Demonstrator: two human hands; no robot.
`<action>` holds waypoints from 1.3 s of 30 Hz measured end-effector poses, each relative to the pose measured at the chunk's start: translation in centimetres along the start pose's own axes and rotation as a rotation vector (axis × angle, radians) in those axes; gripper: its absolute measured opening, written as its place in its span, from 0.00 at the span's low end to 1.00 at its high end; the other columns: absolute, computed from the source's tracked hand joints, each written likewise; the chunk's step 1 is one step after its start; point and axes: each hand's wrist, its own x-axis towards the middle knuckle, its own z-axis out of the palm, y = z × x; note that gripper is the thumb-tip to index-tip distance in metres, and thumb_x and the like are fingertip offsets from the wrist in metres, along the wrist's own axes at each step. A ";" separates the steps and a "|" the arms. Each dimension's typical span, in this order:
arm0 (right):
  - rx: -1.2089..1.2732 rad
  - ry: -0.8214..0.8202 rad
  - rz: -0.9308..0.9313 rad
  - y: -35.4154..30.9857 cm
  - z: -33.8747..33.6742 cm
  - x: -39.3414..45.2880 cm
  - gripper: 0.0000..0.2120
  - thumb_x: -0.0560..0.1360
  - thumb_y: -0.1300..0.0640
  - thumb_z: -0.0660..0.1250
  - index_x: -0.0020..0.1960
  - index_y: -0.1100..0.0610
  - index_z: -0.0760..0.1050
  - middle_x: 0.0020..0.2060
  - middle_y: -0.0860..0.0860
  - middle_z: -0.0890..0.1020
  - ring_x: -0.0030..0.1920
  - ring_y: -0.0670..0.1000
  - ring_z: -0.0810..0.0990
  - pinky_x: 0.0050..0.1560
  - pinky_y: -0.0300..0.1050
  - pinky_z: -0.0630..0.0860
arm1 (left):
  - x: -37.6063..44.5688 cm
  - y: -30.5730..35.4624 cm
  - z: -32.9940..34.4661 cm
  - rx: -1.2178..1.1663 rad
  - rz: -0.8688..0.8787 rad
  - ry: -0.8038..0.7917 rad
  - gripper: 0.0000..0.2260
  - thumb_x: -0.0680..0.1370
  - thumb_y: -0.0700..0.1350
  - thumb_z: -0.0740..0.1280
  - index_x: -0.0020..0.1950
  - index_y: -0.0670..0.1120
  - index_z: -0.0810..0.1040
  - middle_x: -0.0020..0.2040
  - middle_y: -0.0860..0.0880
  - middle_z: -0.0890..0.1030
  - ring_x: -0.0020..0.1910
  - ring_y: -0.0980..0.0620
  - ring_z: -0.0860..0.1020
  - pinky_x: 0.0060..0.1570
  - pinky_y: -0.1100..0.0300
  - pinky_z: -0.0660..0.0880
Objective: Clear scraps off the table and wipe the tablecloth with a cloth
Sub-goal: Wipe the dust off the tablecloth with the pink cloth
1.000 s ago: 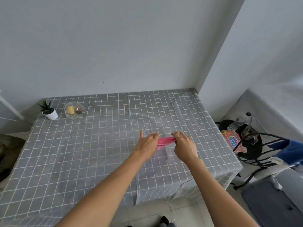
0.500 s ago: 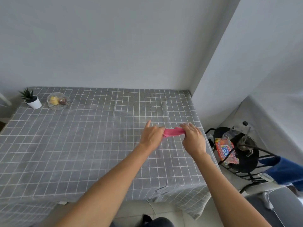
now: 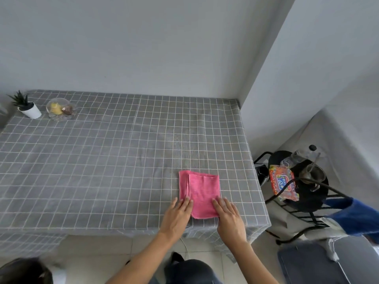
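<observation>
**Both hands flat on the folded pink cloth at the near right of the table**

I take the pink cloth as my reference point. It lies folded into a rough rectangle, flat on the grey checked tablecloth, close to the table's near edge and toward its right end. A fold line runs down its left side, where one layer overlaps another.

The left hand sits at the cloth's near left corner. I see it spread open, palm down, fingers extended and held close together, the fingertips resting on the cloth's left edge. It grips nothing.

The right hand sits at the cloth's near right corner. It is likewise open and flat, palm down, fingers straight, with the fingertips lying on the cloth's near right portion. It grips nothing either. The two hands are apart, with a strip of cloth showing between them.

Far from the cloth, at the table's back left corner, stand a small potted plant in a white pot and, just beside it, a clear glass dish holding yellow and brown items I cannot identify.

To the right of the cloth, off the table, a black wire stand carries a colourful packet and some glassware.

I see no scraps on the tablecloth around the cloth.
</observation>
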 end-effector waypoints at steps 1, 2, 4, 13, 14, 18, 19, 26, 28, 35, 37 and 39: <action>-0.007 -0.011 0.000 0.1 0.0 -0.3 0.37 0.59 0.70 0.75 0.66 0.55 0.74 0.63 0.52 0.78 0.64 0.55 0.76 0.64 0.52 0.66 | -0.1 0.1 0.2 -0.008 0.000 -0.004 0.27 0.81 0.33 0.55 0.77 0.43 0.48 0.78 0.45 0.51 0.77 0.48 0.54 0.72 0.53 0.38; -0.009 -0.021 0.001 0.2 0.0 -0.6 0.38 0.59 0.70 0.75 0.67 0.54 0.73 0.64 0.52 0.77 0.65 0.54 0.75 0.65 0.52 0.67 | -0.1 0.1 0.4 -0.011 -0.007 -0.012 0.28 0.81 0.33 0.55 0.77 0.43 0.48 0.78 0.44 0.51 0.76 0.47 0.54 0.73 0.53 0.38; -0.015 -0.041 -0.008 0.7 0.2 -0.9 0.40 0.60 0.70 0.73 0.70 0.54 0.70 0.67 0.51 0.74 0.67 0.54 0.72 0.66 0.53 0.66 | -0.3 0.2 0.5 -0.011 -0.021 -0.015 0.28 0.80 0.34 0.58 0.77 0.43 0.51 0.77 0.44 0.53 0.76 0.47 0.57 0.75 0.50 0.43; 0.156 -0.127 -0.066 1.7 -0.3 -0.7 0.33 0.73 0.56 0.52 0.77 0.50 0.49 0.75 0.45 0.46 0.77 0.49 0.44 0.72 0.45 0.36 | -1.7 -0.5 0.8 -0.192 0.018 0.092 0.31 0.60 0.44 0.80 0.62 0.43 0.78 0.56 0.48 0.82 0.53 0.56 0.82 0.53 0.60 0.77; 0.179 -0.116 -0.057 1.8 -0.6 -0.4 0.34 0.72 0.56 0.50 0.77 0.51 0.50 0.75 0.46 0.47 0.77 0.49 0.44 0.73 0.45 0.36 | -1.8 -0.7 0.5 -0.174 0.005 0.106 0.31 0.65 0.42 0.77 0.66 0.42 0.74 0.60 0.47 0.80 0.55 0.55 0.81 0.57 0.59 0.76; 0.220 -0.022 0.006 1.8 -1.5 1.4 0.29 0.75 0.57 0.49 0.77 0.53 0.54 0.76 0.52 0.53 0.77 0.50 0.47 0.75 0.49 0.42 | -2.0 -1.4 0.1 -0.102 -0.005 0.140 0.28 0.73 0.39 0.67 0.72 0.40 0.65 0.67 0.45 0.74 0.61 0.53 0.77 0.67 0.57 0.66; 0.216 -0.009 0.018 1.6 -1.6 2.1 0.26 0.78 0.57 0.50 0.77 0.53 0.54 0.76 0.52 0.53 0.77 0.51 0.47 0.76 0.51 0.44 | -2.0 -1.6 0.1 -0.101 0.018 0.152 0.29 0.68 0.40 0.71 0.68 0.40 0.70 0.61 0.46 0.79 0.55 0.55 0.81 0.61 0.59 0.72; 0.177 0.002 -0.018 0.5 -2.8 7.4 0.22 0.81 0.56 0.55 0.75 0.51 0.60 0.77 0.57 0.53 0.77 0.56 0.47 0.75 0.53 0.48 | -0.3 -2.0 -1.0 -0.114 -0.027 0.259 0.18 0.69 0.42 0.70 0.58 0.41 0.80 0.35 0.51 0.84 0.30 0.57 0.81 0.40 0.60 0.81; 0.169 0.001 -0.004 0.5 -3.3 8.7 0.21 0.81 0.56 0.56 0.74 0.49 0.63 0.77 0.57 0.53 0.77 0.57 0.48 0.75 0.54 0.49 | 1.6 -2.1 -1.6 -0.142 -0.075 0.298 0.18 0.75 0.45 0.58 0.61 0.41 0.79 0.41 0.49 0.85 0.37 0.55 0.82 0.45 0.57 0.81; 0.170 0.015 -0.003 0.8 -3.7 10.1 0.14 0.80 0.54 0.60 0.63 0.49 0.77 0.76 0.57 0.57 0.77 0.56 0.51 0.75 0.53 0.53 | 7.0 -1.8 -3.1 -0.011 -0.259 0.049 0.22 0.83 0.52 0.52 0.74 0.44 0.63 0.77 0.45 0.57 0.75 0.48 0.57 0.75 0.44 0.49; 0.191 0.038 0.006 1.0 -3.6 10.1 0.13 0.79 0.54 0.61 0.62 0.50 0.77 0.76 0.57 0.58 0.77 0.56 0.52 0.75 0.53 0.54 | 7.5 -1.9 -3.1 0.013 -0.269 0.071 0.19 0.83 0.51 0.54 0.71 0.44 0.68 0.77 0.45 0.56 0.75 0.49 0.57 0.74 0.42 0.44; 0.213 0.060 0.027 1.1 -3.4 10.2 0.12 0.79 0.55 0.61 0.60 0.52 0.78 0.75 0.57 0.59 0.76 0.56 0.52 0.75 0.53 0.54 | 7.8 -2.2 -2.9 -0.009 -0.275 0.113 0.16 0.82 0.50 0.56 0.67 0.45 0.73 0.77 0.46 0.58 0.75 0.50 0.58 0.73 0.42 0.41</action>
